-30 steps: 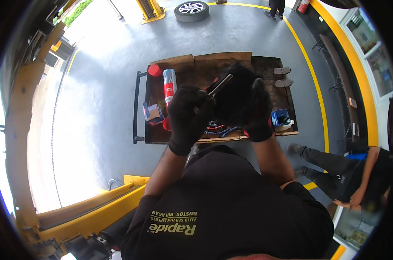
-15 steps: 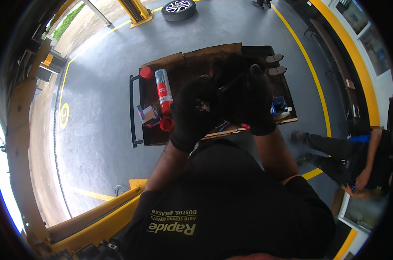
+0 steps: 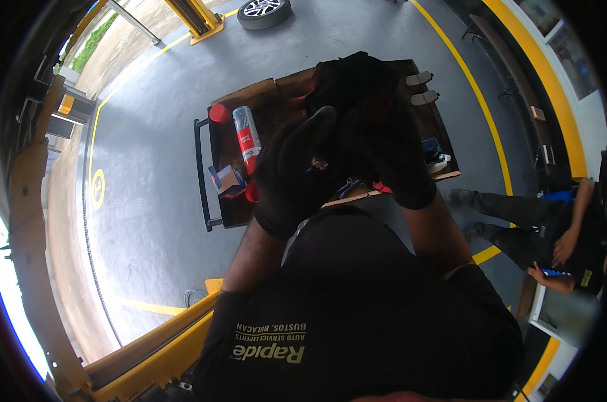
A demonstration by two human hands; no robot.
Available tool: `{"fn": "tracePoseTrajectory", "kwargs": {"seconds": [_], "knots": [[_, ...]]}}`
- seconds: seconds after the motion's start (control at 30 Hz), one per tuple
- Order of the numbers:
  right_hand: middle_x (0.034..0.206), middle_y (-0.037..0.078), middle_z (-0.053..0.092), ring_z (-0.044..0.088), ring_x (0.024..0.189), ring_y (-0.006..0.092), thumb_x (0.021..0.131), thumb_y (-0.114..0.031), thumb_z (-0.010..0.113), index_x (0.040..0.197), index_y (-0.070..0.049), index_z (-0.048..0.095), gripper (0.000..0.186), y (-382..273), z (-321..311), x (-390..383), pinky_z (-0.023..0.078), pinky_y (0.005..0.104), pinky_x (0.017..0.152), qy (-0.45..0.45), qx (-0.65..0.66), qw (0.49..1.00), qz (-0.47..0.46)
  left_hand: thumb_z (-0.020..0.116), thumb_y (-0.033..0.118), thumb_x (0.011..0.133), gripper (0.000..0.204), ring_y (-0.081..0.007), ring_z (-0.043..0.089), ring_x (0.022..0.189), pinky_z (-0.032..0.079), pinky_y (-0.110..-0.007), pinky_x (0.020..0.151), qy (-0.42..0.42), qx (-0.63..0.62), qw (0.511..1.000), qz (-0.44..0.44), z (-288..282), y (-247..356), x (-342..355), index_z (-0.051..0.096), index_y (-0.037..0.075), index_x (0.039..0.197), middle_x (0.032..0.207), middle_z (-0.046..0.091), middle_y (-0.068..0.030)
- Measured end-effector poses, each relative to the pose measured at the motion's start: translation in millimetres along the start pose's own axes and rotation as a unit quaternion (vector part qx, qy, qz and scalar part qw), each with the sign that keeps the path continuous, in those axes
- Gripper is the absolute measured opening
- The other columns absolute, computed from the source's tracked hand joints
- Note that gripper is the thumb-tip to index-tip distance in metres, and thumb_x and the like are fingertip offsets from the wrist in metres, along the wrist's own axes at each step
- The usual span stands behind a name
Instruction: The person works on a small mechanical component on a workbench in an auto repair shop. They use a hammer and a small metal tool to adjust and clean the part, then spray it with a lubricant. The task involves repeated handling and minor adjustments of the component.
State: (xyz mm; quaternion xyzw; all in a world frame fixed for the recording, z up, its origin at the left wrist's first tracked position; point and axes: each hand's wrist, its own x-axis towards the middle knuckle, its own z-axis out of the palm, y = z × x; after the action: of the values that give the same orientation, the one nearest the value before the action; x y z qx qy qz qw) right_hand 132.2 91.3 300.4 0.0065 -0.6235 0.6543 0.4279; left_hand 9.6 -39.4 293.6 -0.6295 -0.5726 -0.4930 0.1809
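Note:
Both my hands wear black gloves and are raised close together over a dark cart top. My left hand (image 3: 291,175) has curled fingers and an upright thumb. A small brownish, shiny patch shows at its palm side; I cannot make out what it is. My right hand (image 3: 402,157) is bent inward beside it, its fingers lost in shadow. Beyond the fingers a black, cloth-like bundle (image 3: 354,79) with reddish parts at its left edge appears held up between the hands. Left of my left hand lies a red and white spray can (image 3: 247,137).
The cart (image 3: 283,102) has worn cardboard edges and a black handle (image 3: 201,175). On it lie a red cap (image 3: 218,113), a small open box (image 3: 228,179) and two brake pads (image 3: 424,98). A wheel (image 3: 263,13) lies beyond. Another person (image 3: 545,221) is at right, holding a small object.
My hands have shifted slightly, and the black bundle has risen into clearer sight beyond them. The whole view has shifted a little. The other person's hands have moved.

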Motion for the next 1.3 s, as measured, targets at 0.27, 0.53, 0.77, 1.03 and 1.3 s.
{"fn": "tracePoseTrajectory", "kwargs": {"seconds": [0.27,0.53,0.77,1.03,1.3], "knots": [[0.124,0.009,0.068,0.070,0.116,0.0167,0.098,-0.013,0.077,0.138,-0.001,0.056,0.046,-3,6,12,0.058,0.0323,0.101,0.000,0.019,1.000,-0.003,0.096,0.025,0.081,0.070,-0.0304,0.076,0.110,0.062,-0.041,0.095,-0.012,-0.011,1.000,-0.020,8,-12,-10,0.067,0.007,0.142,0.133,0.073,-0.0152],[0.151,0.011,0.060,0.059,0.141,0.0198,0.100,-0.011,0.078,0.162,-0.005,0.040,0.073,-1,-30,-6,0.051,0.0371,0.119,-0.101,-0.223,0.970,-0.007,0.096,0.011,0.078,0.059,-0.0186,0.079,0.094,0.062,-0.032,0.086,-0.001,-0.013,1.000,-0.006,-9,-17,11,0.068,0.003,0.129,0.101,0.078,-0.0066],[0.159,0.016,0.054,0.058,0.144,0.0287,0.110,-0.028,0.058,0.161,-0.004,0.045,0.058,1,-68,-21,0.045,0.0445,0.124,-0.102,0.270,0.950,0.121,0.097,0.009,0.077,0.048,-0.0186,0.077,0.097,0.061,-0.032,0.088,0.036,-0.060,0.995,-0.071,-24,-10,18,0.071,0.007,0.117,0.102,0.077,-0.0050],[0.147,0.018,0.066,0.071,0.126,0.0261,0.116,-0.040,0.050,0.141,-0.003,0.068,0.049,-42,-54,-3,0.061,0.0398,0.103,-0.005,0.400,0.909,0.118,0.098,0.009,0.074,0.033,-0.0195,0.077,0.097,0.060,-0.033,0.088,-0.024,-0.068,0.994,-0.083,-27,-2,26,0.075,0.009,0.098,0.104,0.078,-0.0061],[0.130,0.011,0.076,0.072,0.123,0.0229,0.105,-0.008,0.070,0.129,-0.004,0.073,0.025,-17,-41,4,0.059,0.0393,0.103,-0.155,-0.281,0.945,-0.060,0.091,0.008,0.084,0.019,-0.0208,0.079,0.098,0.064,-0.034,0.083,-0.076,-0.117,0.988,-0.066,-18,-25,19,0.080,0.006,0.100,0.103,0.078,-0.0087]]}}
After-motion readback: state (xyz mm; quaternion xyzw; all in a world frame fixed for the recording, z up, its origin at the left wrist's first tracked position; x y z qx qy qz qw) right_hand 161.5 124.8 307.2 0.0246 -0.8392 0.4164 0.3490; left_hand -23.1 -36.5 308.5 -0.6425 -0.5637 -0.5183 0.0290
